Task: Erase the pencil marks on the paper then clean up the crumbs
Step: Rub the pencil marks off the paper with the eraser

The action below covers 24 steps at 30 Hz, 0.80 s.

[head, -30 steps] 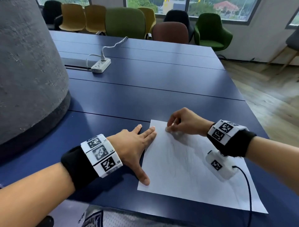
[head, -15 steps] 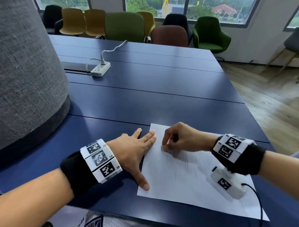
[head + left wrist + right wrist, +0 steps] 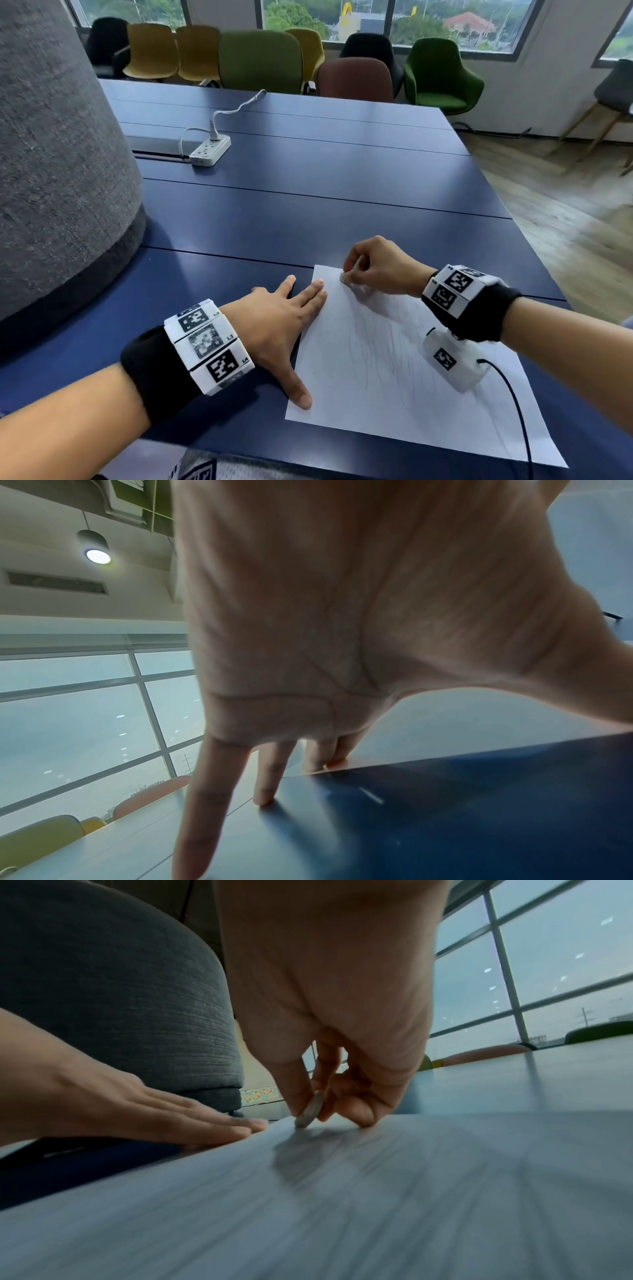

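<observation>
A white sheet of paper (image 3: pixel 404 370) with faint pencil lines lies on the dark blue table (image 3: pixel 308 192) near its front edge. My right hand (image 3: pixel 373 267) pinches a small grey eraser (image 3: pixel 310 1110) between thumb and fingers and presses its tip on the paper near the far left corner. The eraser (image 3: pixel 342 277) barely shows in the head view. My left hand (image 3: pixel 284 318) lies flat with fingers spread. Its fingertips (image 3: pixel 322 764) and thumb hold down the paper's left edge (image 3: pixel 445 737).
A big grey round column (image 3: pixel 58 164) stands close on the left. A white power strip (image 3: pixel 209 149) with its cord lies farther back on the table. Coloured chairs (image 3: pixel 260 61) line the far side. The table's right edge drops to a wooden floor (image 3: pixel 565 219).
My right hand rubbed the eraser toward me and back out to the paper's far left corner. The left hand stayed flat on the paper's left edge.
</observation>
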Each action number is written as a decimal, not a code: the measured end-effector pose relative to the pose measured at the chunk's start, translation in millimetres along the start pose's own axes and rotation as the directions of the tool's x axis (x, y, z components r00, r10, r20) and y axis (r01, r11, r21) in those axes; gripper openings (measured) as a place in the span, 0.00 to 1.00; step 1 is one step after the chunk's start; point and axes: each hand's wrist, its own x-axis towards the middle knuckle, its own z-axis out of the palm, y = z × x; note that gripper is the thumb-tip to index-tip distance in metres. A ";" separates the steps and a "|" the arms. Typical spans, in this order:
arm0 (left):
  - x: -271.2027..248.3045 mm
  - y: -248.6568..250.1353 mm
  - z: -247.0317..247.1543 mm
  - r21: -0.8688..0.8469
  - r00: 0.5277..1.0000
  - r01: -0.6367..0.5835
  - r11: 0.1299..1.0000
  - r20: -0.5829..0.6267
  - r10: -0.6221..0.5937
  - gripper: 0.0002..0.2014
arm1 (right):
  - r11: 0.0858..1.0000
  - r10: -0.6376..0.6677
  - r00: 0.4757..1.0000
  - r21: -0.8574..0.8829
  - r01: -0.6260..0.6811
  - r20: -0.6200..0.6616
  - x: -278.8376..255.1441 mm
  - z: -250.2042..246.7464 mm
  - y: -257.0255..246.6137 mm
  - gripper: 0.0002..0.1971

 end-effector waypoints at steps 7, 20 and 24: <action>0.2 -0.2 -0.2 -0.012 1.000 0.001 1.000 0.004 -0.001 0.74 | 0.999 -0.004 0.993 0.032 0.000 0.119 -10.0 0.4 -4.6 0.05; -3.3 -0.5 4.2 -0.028 0.999 0.013 1.000 -0.030 -0.014 0.74 | 0.977 -0.064 0.998 -0.203 0.063 0.000 -75.8 -3.5 15.7 0.07; -7.0 -5.2 9.2 -0.067 0.999 0.025 0.997 -0.027 -0.027 0.73 | 0.964 -0.090 0.996 -0.251 0.087 0.000 -96.8 3.0 33.0 0.07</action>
